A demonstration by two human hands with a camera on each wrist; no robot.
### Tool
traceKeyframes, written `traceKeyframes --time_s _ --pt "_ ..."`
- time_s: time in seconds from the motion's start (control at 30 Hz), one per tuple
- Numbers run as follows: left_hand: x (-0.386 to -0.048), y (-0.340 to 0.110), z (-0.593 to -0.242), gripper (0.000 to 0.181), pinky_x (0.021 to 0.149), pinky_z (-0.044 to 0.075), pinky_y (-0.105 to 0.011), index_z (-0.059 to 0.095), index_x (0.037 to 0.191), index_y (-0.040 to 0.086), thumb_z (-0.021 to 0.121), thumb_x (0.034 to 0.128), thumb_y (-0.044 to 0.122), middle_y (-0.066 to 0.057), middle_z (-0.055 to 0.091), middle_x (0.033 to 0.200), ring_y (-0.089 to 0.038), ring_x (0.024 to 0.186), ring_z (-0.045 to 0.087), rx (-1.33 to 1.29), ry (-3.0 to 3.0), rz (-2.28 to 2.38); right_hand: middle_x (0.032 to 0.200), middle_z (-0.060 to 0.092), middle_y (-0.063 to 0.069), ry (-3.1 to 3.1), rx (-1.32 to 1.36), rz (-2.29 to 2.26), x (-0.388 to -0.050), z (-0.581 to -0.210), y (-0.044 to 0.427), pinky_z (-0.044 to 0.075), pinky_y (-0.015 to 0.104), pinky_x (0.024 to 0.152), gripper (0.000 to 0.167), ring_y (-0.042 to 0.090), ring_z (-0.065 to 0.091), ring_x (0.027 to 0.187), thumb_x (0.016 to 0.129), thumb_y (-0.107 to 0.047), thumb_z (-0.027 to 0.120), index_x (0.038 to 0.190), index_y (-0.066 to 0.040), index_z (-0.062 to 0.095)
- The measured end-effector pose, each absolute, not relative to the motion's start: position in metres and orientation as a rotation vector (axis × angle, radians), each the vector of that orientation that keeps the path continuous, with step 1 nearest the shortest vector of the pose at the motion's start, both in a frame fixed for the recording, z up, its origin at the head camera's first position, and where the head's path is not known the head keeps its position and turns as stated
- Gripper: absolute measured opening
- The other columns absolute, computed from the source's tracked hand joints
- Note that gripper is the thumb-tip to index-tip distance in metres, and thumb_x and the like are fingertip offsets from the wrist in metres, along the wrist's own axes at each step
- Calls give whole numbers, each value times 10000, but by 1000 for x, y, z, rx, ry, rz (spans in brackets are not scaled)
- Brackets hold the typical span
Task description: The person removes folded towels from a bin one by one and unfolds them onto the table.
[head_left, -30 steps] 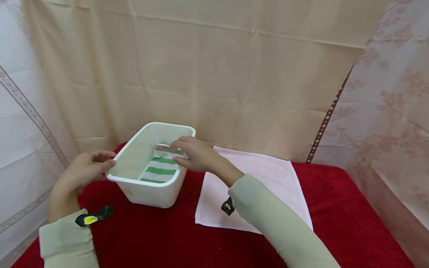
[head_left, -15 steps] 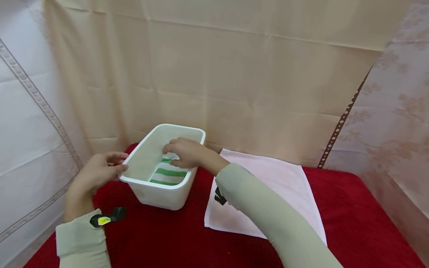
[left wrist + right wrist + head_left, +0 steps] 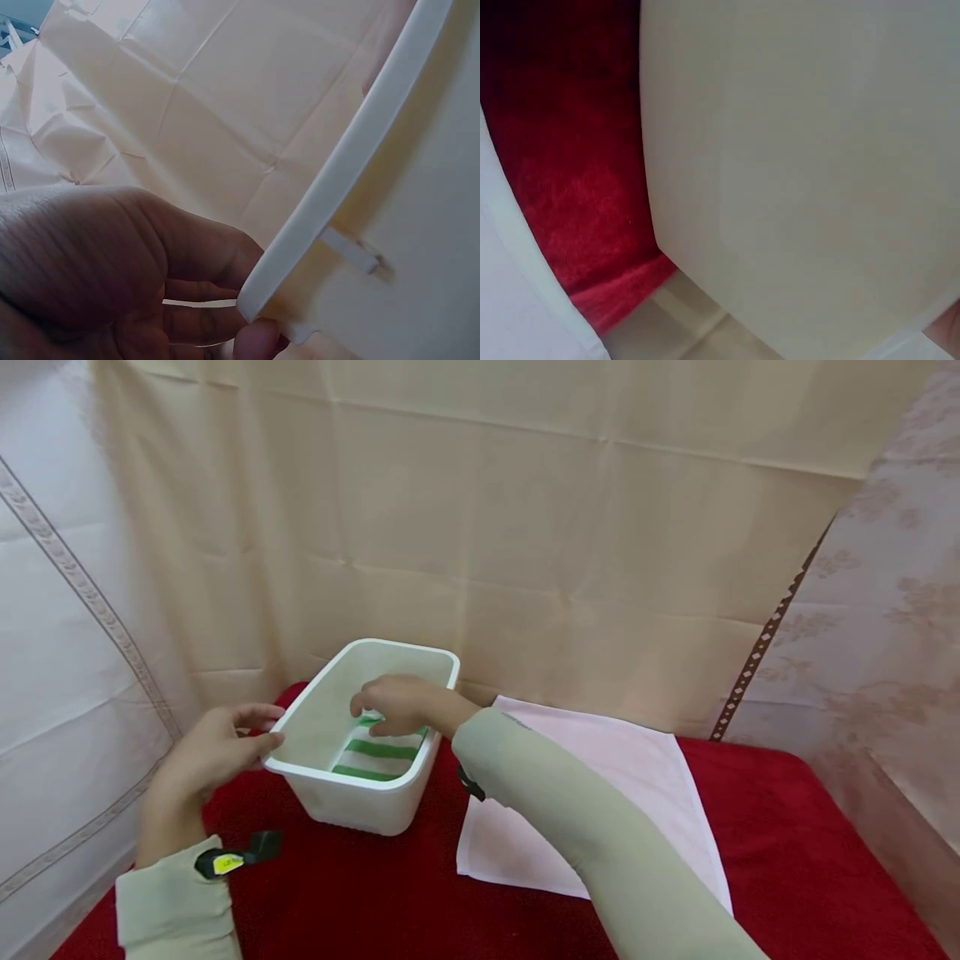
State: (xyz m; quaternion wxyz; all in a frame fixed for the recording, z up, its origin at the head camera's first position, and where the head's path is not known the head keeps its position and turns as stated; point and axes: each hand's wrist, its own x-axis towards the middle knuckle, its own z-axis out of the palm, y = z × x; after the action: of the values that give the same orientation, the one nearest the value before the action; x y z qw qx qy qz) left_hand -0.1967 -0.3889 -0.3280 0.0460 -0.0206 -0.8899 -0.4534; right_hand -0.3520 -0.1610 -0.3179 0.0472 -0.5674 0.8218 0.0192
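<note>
A white plastic tub [image 3: 360, 806] stands at the left of the red-covered table, with a green-and-white striped cloth [image 3: 378, 750] lying inside. My left hand [image 3: 210, 750] pinches the tub's left rim; in the left wrist view the thumb and fingers of that hand [image 3: 127, 270] are on either side of the rim [image 3: 337, 172]. Reaching over the right rim, my right hand [image 3: 397, 703] is inside the tub above the striped cloth, fingers bent downward. Whether its fingertips touch the cloth cannot be told. The right wrist view shows mostly the tub's outer wall [image 3: 795, 165].
A pink cloth [image 3: 525, 852] lies flat to the right of the tub, partly under my right forearm. Red fabric [image 3: 780, 827] covers the table. A beige curtain [image 3: 525, 527] hangs behind, with patterned pale curtains [image 3: 900, 635] at the sides.
My right hand has moved left and lower into the tub over the striped cloth. My left hand keeps its hold on the rim. The head view has shifted slightly.
</note>
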Motion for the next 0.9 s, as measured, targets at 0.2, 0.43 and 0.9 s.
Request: traceKeyframes --time_s 0.2,0.43,0.9 --pt "-187 -396 -328 416 664 566 -265 540 1329 -141 641 980 60 -221 662 1140 -130 821 615 -34 -2715 -1364 1314 660 37 2448 -1768 154 -353 -320 -180 450 250 1022 400 125 580 1172 979 -247 703 1350 -113 641" --pt "-186 -389 -325 426 672 567 -269 536 1345 -135 635 976 53 -237 662 1130 -152 830 618 -34 -2713 -1381 1336 651 22 2420 -1757 242 -353 -326 -188 463 301 1015 433 123 572 1181 972 -301 708 1370 -147 632" --pt "-184 -391 -323 439 679 561 -264 531 1355 -134 643 967 36 -233 649 1137 -152 835 615 -27 -2704 -1416 1430 576 -57 2274 -1674 482 -350 -337 -203 373 365 1105 615 113 510 1284 932 -383 754 1492 -287 519"
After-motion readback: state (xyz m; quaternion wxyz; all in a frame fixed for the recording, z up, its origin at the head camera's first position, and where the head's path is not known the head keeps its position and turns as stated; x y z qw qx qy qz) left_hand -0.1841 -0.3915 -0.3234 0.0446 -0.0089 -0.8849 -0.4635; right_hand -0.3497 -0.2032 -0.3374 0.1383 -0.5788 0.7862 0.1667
